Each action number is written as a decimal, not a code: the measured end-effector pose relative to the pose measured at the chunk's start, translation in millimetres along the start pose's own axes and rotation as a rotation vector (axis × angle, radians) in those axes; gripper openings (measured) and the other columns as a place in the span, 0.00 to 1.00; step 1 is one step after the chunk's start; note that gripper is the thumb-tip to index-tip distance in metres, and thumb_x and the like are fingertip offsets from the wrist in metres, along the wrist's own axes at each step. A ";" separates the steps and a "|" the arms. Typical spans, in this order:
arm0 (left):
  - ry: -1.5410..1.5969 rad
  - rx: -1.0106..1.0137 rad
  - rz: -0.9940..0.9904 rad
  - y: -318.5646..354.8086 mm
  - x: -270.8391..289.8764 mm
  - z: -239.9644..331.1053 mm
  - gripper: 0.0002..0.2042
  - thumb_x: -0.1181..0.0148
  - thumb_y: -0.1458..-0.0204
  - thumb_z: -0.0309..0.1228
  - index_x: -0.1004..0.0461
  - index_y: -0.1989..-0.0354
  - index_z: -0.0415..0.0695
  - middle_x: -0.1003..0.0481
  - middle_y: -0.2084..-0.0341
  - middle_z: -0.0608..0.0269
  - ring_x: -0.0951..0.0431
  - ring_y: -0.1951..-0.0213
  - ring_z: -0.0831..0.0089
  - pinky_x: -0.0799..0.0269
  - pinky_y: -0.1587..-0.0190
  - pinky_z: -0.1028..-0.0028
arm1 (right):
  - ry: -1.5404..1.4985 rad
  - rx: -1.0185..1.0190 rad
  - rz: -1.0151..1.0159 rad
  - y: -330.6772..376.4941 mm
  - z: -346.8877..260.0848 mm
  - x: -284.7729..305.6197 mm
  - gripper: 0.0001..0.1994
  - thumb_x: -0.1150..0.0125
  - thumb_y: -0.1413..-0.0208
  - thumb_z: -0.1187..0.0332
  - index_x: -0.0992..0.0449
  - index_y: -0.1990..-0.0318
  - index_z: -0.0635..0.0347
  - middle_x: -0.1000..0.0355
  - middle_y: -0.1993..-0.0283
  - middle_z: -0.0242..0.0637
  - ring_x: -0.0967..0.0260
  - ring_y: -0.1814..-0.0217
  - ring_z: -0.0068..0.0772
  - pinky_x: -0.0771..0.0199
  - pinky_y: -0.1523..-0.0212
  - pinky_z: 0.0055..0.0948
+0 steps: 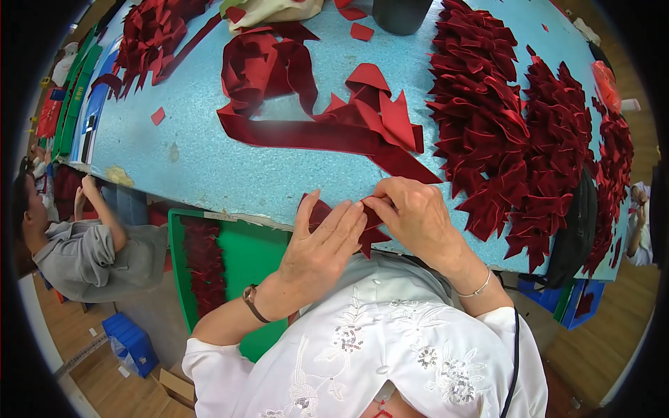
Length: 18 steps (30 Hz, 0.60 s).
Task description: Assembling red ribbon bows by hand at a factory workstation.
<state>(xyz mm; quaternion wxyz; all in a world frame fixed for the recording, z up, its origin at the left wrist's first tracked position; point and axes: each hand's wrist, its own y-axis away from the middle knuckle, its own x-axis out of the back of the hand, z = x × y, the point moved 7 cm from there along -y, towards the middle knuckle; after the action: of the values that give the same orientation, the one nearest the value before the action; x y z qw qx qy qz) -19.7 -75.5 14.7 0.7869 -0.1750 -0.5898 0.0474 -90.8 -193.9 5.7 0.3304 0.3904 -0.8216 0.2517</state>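
Just below the frame's centre, a dark red velvet ribbon piece (372, 237) lies beneath the straight fingers of the left hand (317, 245), thumb apart, pinched between thumb and forefinger of the right hand (419, 214).

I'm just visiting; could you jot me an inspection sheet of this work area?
Surface: pale blue tabletop, yellowish patch near its left edge.
Work pieces: pointed dark red velvet piece at the near edge; long loose velvet ribbon; bow-like velvet pieces heaped in rows at right.
Clutter: scattered red scraps; black container at the top of the view.
Hands: right hand pinches the pointed piece; left hand lies over it, grip unclear.
Cables: black cord along the white top, right side.
Surroundings: green bin below the table edge; person in grey and blue bin at left.
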 end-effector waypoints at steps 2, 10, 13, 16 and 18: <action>0.005 -0.007 -0.050 0.9 -1.4 -1.1 0.19 0.40 0.57 0.25 0.25 0.53 0.33 0.27 0.50 0.53 0.28 0.46 0.64 0.43 0.38 0.45 | 0.019 -0.001 -0.005 -0.9 0.5 -1.1 0.05 0.35 0.52 0.75 0.25 0.70 0.66 0.26 0.74 0.44 0.27 0.75 0.44 0.28 0.75 0.35; 0.046 -0.003 -0.053 3.5 -5.7 -2.0 0.23 0.36 0.58 0.27 0.27 0.50 0.32 0.29 0.47 0.52 0.30 0.45 0.62 0.40 0.39 0.50 | -0.025 -0.019 0.080 1.3 9.4 5.0 0.03 0.36 0.51 0.77 0.25 0.70 0.67 0.27 0.76 0.41 0.28 0.78 0.36 0.31 0.78 0.29; 0.090 0.023 -0.037 4.0 -5.4 -3.6 0.25 0.34 0.59 0.27 0.28 0.50 0.32 0.30 0.46 0.51 0.30 0.45 0.59 0.39 0.40 0.53 | -0.374 -0.230 0.123 5.2 24.1 15.8 0.05 0.35 0.52 0.78 0.24 0.68 0.66 0.29 0.78 0.35 0.33 0.80 0.26 0.35 0.79 0.22; 0.139 0.031 -0.033 3.3 -6.0 -3.6 0.26 0.33 0.59 0.27 0.29 0.49 0.32 0.31 0.46 0.50 0.30 0.45 0.57 0.38 0.40 0.56 | -0.297 -0.172 0.110 6.4 14.4 22.2 0.07 0.34 0.53 0.78 0.24 0.66 0.66 0.30 0.78 0.32 0.35 0.80 0.21 0.36 0.79 0.20; 0.158 0.053 -0.016 5.6 -6.5 -3.5 0.27 0.33 0.60 0.26 0.30 0.48 0.31 0.32 0.45 0.48 0.31 0.45 0.55 0.38 0.39 0.57 | -0.259 -0.144 0.103 7.8 10.2 25.0 0.08 0.33 0.54 0.78 0.24 0.65 0.65 0.30 0.77 0.31 0.37 0.80 0.19 0.37 0.79 0.18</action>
<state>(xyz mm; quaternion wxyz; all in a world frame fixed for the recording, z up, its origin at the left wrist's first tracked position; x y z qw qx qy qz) -17.5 -72.9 6.1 0.8357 -0.1527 -0.5258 0.0425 -112.6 -208.2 16.3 0.2353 0.3521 -0.8923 0.1563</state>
